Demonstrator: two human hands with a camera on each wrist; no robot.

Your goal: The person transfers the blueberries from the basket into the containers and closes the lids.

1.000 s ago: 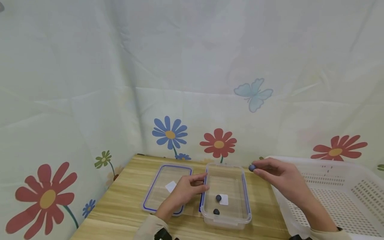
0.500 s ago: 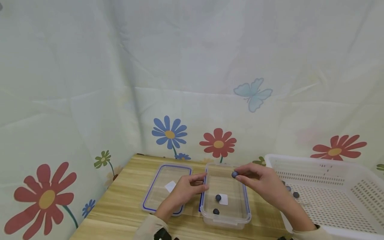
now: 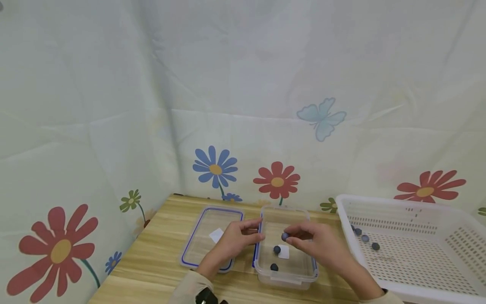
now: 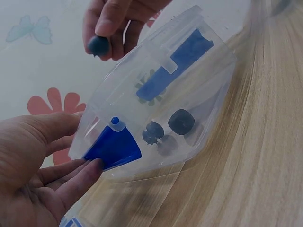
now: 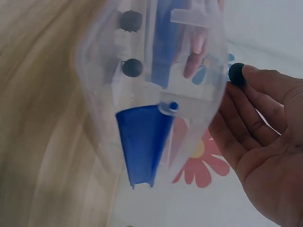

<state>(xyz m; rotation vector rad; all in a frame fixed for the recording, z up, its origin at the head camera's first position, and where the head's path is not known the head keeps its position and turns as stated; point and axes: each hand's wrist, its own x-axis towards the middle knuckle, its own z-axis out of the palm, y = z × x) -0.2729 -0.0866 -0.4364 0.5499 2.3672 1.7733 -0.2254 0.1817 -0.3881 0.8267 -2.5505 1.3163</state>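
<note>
A pale curtain printed with flowers and a butterfly fills most of what I see, standing behind the far edge of a wood-grained table. At the right side of the table I have a white basket with slotted walls. Left of it, near the far edge, sits a clear container, open at the top. A blue-edged lid lies flat just beside it, towards the table's left edge.

The left hand reaches over the lid with its fingers extended and thumb apart, touching the container's left side; one fingertip rests on a blue clip there. The right hand is above the container, thumb and fingertips pinching a blueberry over the open top (dim as my wrist views are, both show that pinch). Below it, two blueberries lie on the container's floor towards its near edge, a little apart. More blueberries lie in the basket along its left edge.
</note>
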